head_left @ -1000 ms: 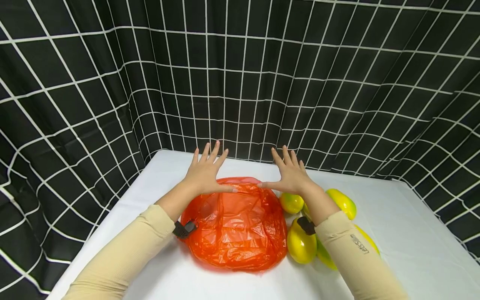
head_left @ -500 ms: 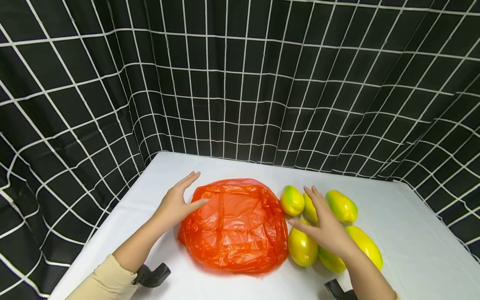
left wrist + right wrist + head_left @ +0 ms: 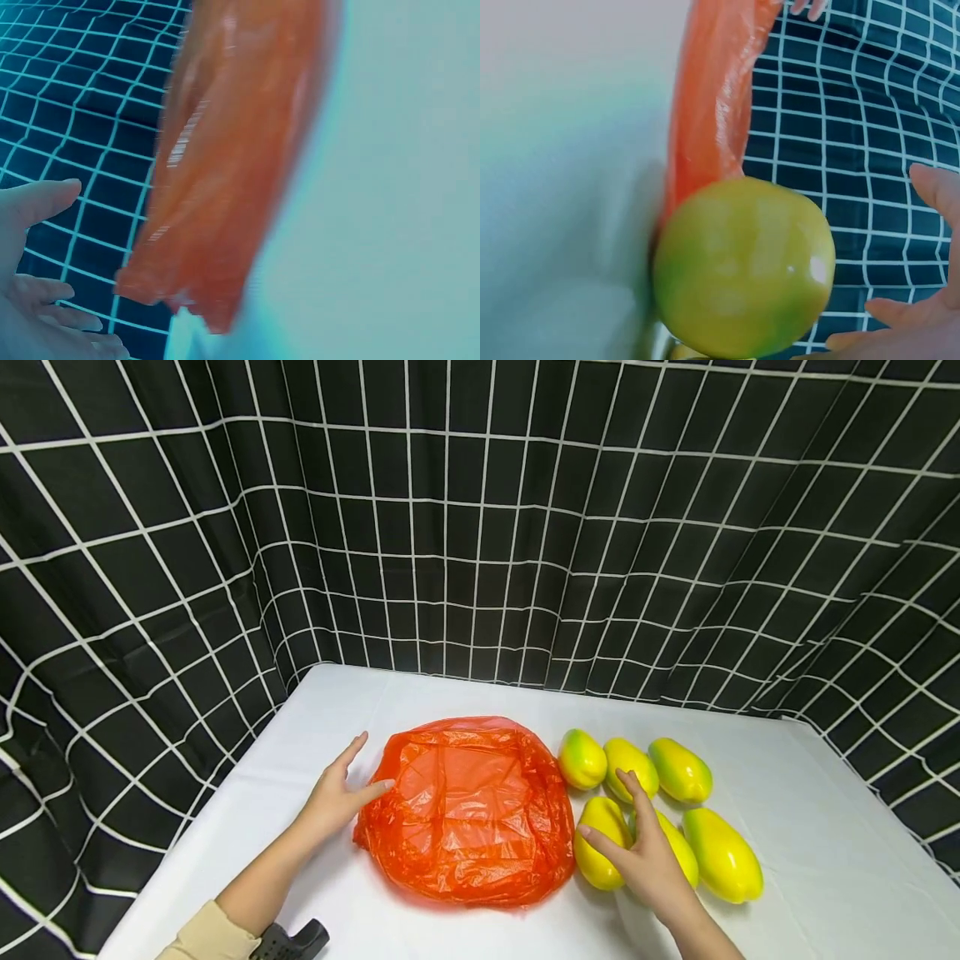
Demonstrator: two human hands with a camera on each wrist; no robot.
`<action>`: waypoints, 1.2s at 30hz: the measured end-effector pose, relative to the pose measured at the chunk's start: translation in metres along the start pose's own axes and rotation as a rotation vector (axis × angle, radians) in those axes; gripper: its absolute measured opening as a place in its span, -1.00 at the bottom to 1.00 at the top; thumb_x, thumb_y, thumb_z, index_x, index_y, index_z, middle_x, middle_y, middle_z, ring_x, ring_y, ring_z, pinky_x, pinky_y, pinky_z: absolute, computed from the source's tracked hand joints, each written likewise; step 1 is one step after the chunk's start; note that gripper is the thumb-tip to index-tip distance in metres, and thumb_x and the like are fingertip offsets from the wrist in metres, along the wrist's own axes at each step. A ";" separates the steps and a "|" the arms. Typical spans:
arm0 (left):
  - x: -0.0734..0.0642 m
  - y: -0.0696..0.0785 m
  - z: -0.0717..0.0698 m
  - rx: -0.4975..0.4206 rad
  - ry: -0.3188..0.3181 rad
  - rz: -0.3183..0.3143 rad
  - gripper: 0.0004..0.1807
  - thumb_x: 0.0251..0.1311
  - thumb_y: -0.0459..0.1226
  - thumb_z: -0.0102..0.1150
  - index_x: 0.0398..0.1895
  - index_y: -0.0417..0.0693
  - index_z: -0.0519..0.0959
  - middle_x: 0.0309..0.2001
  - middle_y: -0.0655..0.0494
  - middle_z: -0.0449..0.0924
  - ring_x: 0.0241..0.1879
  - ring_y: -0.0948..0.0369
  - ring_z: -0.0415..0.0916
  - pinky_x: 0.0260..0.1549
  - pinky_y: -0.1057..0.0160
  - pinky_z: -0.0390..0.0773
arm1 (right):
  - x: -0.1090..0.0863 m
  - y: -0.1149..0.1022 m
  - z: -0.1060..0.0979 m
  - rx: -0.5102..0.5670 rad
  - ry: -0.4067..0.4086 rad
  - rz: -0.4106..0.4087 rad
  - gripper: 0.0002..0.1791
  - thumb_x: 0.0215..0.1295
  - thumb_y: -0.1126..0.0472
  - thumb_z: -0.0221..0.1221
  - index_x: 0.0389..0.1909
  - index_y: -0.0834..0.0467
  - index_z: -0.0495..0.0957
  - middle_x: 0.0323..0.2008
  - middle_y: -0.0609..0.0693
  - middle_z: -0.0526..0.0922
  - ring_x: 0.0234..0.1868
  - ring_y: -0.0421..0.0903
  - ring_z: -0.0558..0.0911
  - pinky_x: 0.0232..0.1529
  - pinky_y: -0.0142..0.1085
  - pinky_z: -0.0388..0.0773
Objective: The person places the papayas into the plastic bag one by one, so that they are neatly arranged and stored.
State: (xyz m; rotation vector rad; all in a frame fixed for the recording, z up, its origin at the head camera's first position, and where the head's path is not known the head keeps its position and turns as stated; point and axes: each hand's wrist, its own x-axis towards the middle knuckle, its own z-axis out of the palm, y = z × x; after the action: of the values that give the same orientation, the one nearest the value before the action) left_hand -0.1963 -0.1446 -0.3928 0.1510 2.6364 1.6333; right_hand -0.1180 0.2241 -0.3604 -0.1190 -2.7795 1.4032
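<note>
A red plastic bag [image 3: 472, 810] lies spread on the white table, its rim forming a rough oval. Left of it, my left hand [image 3: 333, 802] hovers with thumb and fingers spread, the thumb tip overlapping the bag's edge in the head view. My right hand [image 3: 648, 852] hangs over the mangoes with thumb and fingers apart, holding nothing. Its thumb overlaps the nearest left mango [image 3: 600, 814], yellow and glossy, beside the bag. The right wrist view shows this mango [image 3: 742, 262] large, in front of the bag [image 3: 712, 112], with the fingers off to its right.
Several more yellow-green mangoes stand grouped right of the bag, among them one at the back left [image 3: 582, 760], one at the back right [image 3: 680, 770] and a large one at the front right [image 3: 722, 856]. Black curtain [image 3: 480, 527] with white grid lines surrounds the table [image 3: 817, 827].
Both hands have drawn back from above the bag's far edge and moved apart, the left to the bag's left side, the right over the mangoes. Bag and mangoes stay in place.
</note>
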 end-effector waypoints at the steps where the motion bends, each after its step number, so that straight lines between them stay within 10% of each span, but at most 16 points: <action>1: -0.001 -0.002 0.002 -0.016 -0.004 -0.014 -0.07 0.08 -0.16 0.26 0.46 -0.09 -0.04 0.47 -0.18 -0.14 0.44 -0.16 -0.17 0.34 -0.17 0.01 | 0.000 0.001 0.002 -0.001 0.001 -0.005 0.06 0.08 -0.05 0.28 0.47 -0.03 -0.20 0.48 0.19 -0.21 0.44 0.32 -0.12 0.27 0.38 -0.13; 13: -0.004 -0.017 0.022 -0.136 -0.052 -0.060 -0.10 0.13 -0.30 0.18 0.46 -0.17 -0.10 0.45 -0.27 -0.11 0.43 -0.17 -0.12 0.30 -0.10 0.14 | -0.003 0.009 0.015 -0.081 0.087 -0.144 -0.13 0.11 0.01 0.27 0.37 0.14 0.05 0.39 0.28 0.08 0.38 0.31 0.09 0.25 0.34 0.04; 36: -0.007 -0.022 0.025 -0.180 -0.056 -0.093 -0.18 0.16 -0.37 0.09 0.45 -0.16 -0.07 0.42 -0.23 0.00 0.34 -0.14 0.13 0.22 -0.06 0.34 | 0.004 0.024 0.036 0.049 0.133 -0.050 -0.42 0.28 0.10 0.11 0.26 0.24 0.23 0.38 0.27 0.10 0.42 0.23 0.05 0.36 0.19 -0.03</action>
State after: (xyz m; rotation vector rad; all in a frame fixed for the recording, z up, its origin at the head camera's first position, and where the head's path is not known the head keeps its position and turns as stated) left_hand -0.1889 -0.1332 -0.4239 0.0669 2.4021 1.7958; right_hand -0.1223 0.2097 -0.4018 -0.1356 -2.6212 1.3956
